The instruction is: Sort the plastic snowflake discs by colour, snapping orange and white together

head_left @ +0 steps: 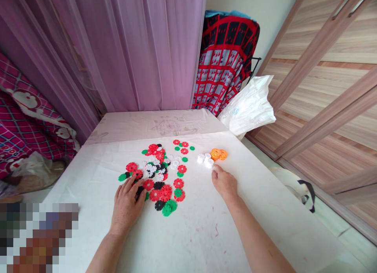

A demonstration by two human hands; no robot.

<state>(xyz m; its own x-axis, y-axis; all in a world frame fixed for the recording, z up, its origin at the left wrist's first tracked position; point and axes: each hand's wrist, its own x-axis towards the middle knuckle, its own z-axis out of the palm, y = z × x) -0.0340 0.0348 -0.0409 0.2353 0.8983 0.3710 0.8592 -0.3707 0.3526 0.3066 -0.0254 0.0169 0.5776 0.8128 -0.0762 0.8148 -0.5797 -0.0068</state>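
Observation:
Notched plastic snowflake discs lie in a loose heap, with red discs (165, 192), black discs (159, 205), green discs (167, 208) and white discs (150, 169) mixed together. My left hand (128, 200) rests on the heap's near left side, fingers spread over red and black discs, partly covering them. To the right, my right hand (224, 183) is closed with thumb and fingertips together, beside a small white pile (209, 162). Whatever those fingertips may hold is hidden. Orange discs (218, 153) sit in a stack just beyond it.
A column of red and green discs (182, 169) runs between the heap and the white pile. The cloth-covered table (200, 233) has purple curtains (153, 49) behind it. A white plastic bag (250, 106) hangs at the far right corner, near wooden cabinets (330, 108).

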